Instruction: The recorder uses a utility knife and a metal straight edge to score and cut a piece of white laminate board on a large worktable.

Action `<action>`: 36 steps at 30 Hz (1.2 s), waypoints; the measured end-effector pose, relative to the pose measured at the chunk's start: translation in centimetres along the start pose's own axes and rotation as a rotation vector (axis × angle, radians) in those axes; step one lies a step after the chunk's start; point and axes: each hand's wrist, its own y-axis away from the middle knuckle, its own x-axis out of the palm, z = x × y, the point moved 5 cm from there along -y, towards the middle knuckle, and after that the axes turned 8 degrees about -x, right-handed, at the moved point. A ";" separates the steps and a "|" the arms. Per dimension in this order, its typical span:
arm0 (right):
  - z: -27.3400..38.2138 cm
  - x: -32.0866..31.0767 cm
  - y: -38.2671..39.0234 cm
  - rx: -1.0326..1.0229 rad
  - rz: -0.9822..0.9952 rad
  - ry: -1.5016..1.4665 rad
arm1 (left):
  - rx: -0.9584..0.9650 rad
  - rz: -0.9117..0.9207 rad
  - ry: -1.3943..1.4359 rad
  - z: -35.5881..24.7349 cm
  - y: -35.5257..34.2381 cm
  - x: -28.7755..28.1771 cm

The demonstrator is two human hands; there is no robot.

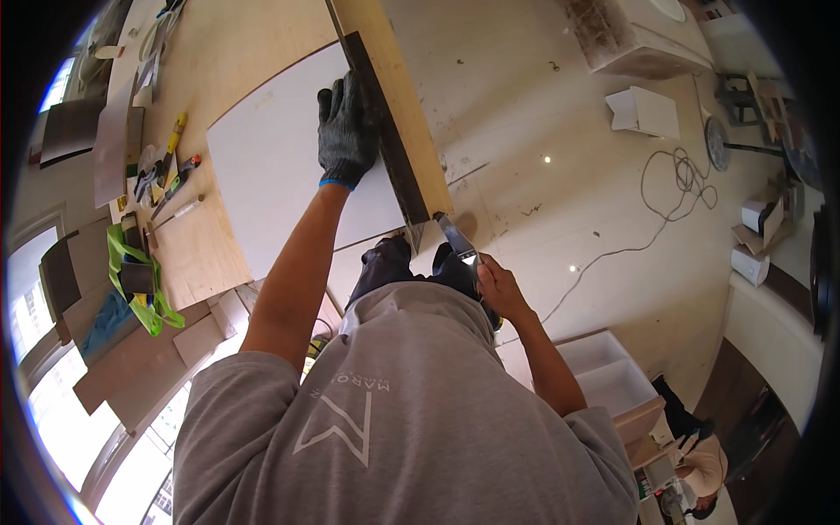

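Note:
My left hand [346, 131], in a dark knitted glove, lies with fingers extended on a white panel [271, 166], beside a dark strip [394, 153] along the panel's right side. Both rest on a pale wooden worktop [179, 61]. My bare right hand [497, 287] grips a flat metal tool [455, 236] at waist height, its far end by the strip's near end; its exact kind is unclear. Yellow-handled hand tools [175, 140] and a bright green bag [149, 289] with items in it lie at the worktop's left.
Stacked boards [109, 367] stand at left by windows. On the floor are a coiled cable [678, 184], a white box [643, 111] and a white drawer unit [604, 367]. A dusty cabinet [634, 31] stands at top right. Another person [704, 464] is at lower right.

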 end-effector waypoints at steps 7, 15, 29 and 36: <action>-0.5 0.5 0.1 0.092 0.087 -0.140 | -0.023 0.000 0.038 0.2 0.0 0.0; 0.3 0.4 0.7 0.062 0.022 -0.073 | -0.027 0.004 0.029 0.1 0.1 -0.2; 3.1 2.1 0.2 -0.097 0.048 0.365 | -0.025 -0.009 0.012 0.2 0.1 0.0; 1.8 1.5 1.3 -0.092 -0.131 0.222 | 0.014 -0.008 -0.008 0.1 0.1 0.1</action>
